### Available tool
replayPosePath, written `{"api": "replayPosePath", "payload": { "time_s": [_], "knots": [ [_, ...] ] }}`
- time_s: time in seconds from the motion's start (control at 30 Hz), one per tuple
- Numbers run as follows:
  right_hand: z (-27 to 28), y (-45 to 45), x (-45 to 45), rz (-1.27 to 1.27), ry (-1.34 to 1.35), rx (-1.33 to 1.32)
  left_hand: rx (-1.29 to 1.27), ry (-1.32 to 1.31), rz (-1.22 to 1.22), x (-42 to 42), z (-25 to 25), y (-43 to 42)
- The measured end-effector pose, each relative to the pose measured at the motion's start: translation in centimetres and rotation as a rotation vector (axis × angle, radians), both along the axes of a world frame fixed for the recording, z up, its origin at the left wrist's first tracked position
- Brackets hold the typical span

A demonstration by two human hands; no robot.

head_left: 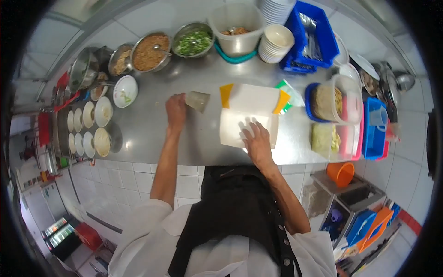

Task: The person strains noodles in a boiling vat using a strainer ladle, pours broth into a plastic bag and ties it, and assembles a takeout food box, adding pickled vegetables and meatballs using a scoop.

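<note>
My left hand (175,113) is closed on the edge of a small translucent plastic bag (197,101), held over the steel counter. Its pale contents are too blurred to name. My right hand (257,145) lies with fingers spread on the near part of a white takeout box (230,124). The box stands open, its lid (254,97) folded away from me. Yellow flaps stick out at the lid's two sides. Just beyond its right side lies a green and white packet (290,94).
Along the back are steel bowls of chopped greens (193,43) and brown crumbly food (151,51), plus stacked white bowls (276,44). Several small white bowls (103,141) line the left. Clear tubs (330,104) and a blue basket (373,129) occupy the right.
</note>
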State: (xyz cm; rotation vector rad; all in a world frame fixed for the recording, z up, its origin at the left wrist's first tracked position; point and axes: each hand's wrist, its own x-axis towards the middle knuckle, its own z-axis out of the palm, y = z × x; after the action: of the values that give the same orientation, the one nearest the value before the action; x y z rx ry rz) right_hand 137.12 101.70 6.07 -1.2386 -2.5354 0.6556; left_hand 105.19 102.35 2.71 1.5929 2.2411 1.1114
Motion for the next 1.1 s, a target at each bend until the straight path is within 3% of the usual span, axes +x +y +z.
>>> {"api": "replayPosePath", "payload": {
  "time_s": [0.1, 0.17, 0.2, 0.3, 0.43, 0.57, 0.77, 1.0, 1.1],
  "knots": [
    [0.2, -0.4, 0.4, 0.009, -0.045, 0.015, -0.023, 0.17, 0.011, -0.6, 0.0, 1.0],
    [-0.1, -0.8, 0.2, 0.023, -0.025, 0.012, -0.344, 0.153, -0.092, -1.7, 0.9, 1.0],
    [-0.3, -1.0, 0.3, 0.036, -0.007, 0.004, -0.354, 0.168, -0.077, -2.1, 1.4, 0.4],
    [-1.0, -1.1, 0.5, 0.017, 0.011, 0.006, -0.293, 0.255, -0.148, -0.2, 6.1, 0.6],
    [-1.3, -1.0, 0.7, 0.025, 0.025, -0.038, -0.207, 0.147, -0.285, 4.4, 12.9, -0.9],
    [-1.8, -0.8, 0.7, 0.048, 0.029, -0.063, -0.165, -0.021, -0.384, 6.6, 16.1, -1.5],
    [-2.8, -1.2, 1.0, 0.028, 0.057, -0.154, -0.257, -0.201, -0.655, 9.4, 12.7, 0.0],
    [-2.4, -1.3, 0.9, 0.027, 0.081, -0.125, -0.191, -0.194, -0.73, 9.6, 6.5, 1.4],
    [-3.8, -1.3, 0.8, 0.038, 0.129, -0.101, -0.114, 0.099, -0.673, 7.5, 5.0, 1.0]
  ]
}}
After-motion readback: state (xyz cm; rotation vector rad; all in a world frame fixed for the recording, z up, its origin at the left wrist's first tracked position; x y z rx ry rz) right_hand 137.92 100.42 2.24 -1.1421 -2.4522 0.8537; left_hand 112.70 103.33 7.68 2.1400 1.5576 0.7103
